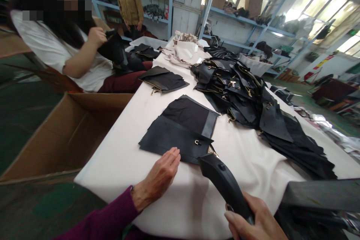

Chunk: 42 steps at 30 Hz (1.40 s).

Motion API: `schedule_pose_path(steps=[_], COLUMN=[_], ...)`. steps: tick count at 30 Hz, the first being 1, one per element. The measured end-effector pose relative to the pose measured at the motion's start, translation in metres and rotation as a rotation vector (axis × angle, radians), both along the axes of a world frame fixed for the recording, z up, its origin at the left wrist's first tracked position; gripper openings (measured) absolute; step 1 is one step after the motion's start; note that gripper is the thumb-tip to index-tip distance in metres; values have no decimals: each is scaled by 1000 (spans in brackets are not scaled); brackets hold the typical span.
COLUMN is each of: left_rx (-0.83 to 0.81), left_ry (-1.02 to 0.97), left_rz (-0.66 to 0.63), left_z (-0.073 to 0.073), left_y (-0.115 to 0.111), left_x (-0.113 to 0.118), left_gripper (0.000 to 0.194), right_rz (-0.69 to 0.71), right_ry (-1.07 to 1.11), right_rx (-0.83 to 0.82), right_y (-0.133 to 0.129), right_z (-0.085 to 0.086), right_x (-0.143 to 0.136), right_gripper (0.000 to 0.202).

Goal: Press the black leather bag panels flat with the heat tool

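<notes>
1. Workpiece [184, 120], black w/ a smooth leather-look flap on the wearer's side, lies on the pale-covered bench [112, 157]; take it as clock centre for all below.
2. L hand [160, 176] at approx. 7 o'clock; fingers straight & close together, tips resting on workpiece's near edge; nothing gripped.
3. R hand [258, 215] between 4 & 5 o'clock; wrapped round handle end of black curved tool [223, 176]; tool's nose sits at workpiece's near RH corner, by gold-coloured zip end [213, 152]; touching or just apart, can't tell.
4. To do it well (my view): L hand should press lightly, enough to stop sliding; fingertips best well clear of the nose; R wrist loose, nose moved slowly & evenly; mind metal clasp [197, 142] & zip end, either could snag or get scratched; cover ripples at 3-4 o'clock, so smoothing it prob. helps.
5. Count, in use: own hands 2; tool 1; workpiece 1, w/ 1 clasp showing.
6. Count, stock: separate black piece [165, 78] 1, at 11; black pile [239, 86] 1, at 2, layers overlap, no. can't be told; beige heap [182, 52] 1, at 12, ditto.
7. Count, round about: cardboard box [39, 138] 1, at 9; white tub [153, 42] 1, at 11; co-workers 2, seated one [92, 62] at 10, standing one [129, 2] at 11.
</notes>
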<state>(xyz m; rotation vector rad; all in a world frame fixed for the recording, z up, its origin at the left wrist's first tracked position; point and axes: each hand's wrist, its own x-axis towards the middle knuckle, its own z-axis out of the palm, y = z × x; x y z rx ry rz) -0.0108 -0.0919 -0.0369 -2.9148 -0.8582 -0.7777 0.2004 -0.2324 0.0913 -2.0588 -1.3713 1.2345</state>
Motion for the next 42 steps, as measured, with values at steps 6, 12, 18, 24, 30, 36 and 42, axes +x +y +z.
schedule_pose_path(steps=[6, 12, 18, 24, 30, 36, 42], left_rx=[-57, -28, -26, -49, -45, -24, 11], left_ry=[36, 125, 107, 84, 132, 178, 178], left_rz=[-2, 13, 5, -9, 7, 31, 38], left_z=[-1, 0, -8, -3, 7, 10, 14], left_y=[-2, -3, -1, -1, -4, -6, -4], left_x=[-2, -3, -3, -4, -5, -5, -5], left_gripper=[43, 44, 46, 47, 47, 44, 40], right_rz=[3, -11, -30, -84, -67, 57, 43], right_ry=[96, 100, 48, -66, -116, 85, 70], right_rx=[79, 101, 88, 147, 88, 27, 72], right_y=[39, 61, 84, 97, 69, 71, 101], right_z=[-5, -15, -15, 19, 35, 2, -7], right_x=[-9, -12, -18, -6, 1, -11, -10], right_gripper=[18, 18, 20, 28, 35, 32, 31])
